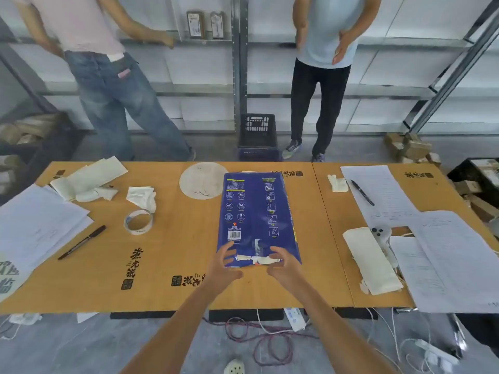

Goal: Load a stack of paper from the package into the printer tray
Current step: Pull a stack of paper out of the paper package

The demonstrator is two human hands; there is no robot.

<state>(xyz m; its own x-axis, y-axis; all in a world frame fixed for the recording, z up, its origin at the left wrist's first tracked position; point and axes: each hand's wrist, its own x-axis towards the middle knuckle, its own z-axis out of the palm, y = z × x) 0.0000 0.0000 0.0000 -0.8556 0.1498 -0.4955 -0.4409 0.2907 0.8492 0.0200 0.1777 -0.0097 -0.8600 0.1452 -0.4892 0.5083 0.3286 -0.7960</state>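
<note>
Lying flat, the paper package (256, 217) runs lengthwise away, left hand (224, 268) and right hand (283, 265) spread open at its near torn end

Storeroom or warehouse-type workroom, not an office proper: bare grey metal shelving (237, 63) runs along the back wall, mostly unstocked, with two small packaged items (206, 24) on one shelf. Concrete floor (67, 344) carries loose cables (259, 338), a power strip (295, 318), a dark plastic crate (258, 137) and scattered cardboard boxes (410, 148). Work surface is a long wood-topped table (167, 265) strewn with printed sheets (383, 195), pens (82, 242) and a tape roll (138, 221); two people stand beyond it by the shelving.
</note>
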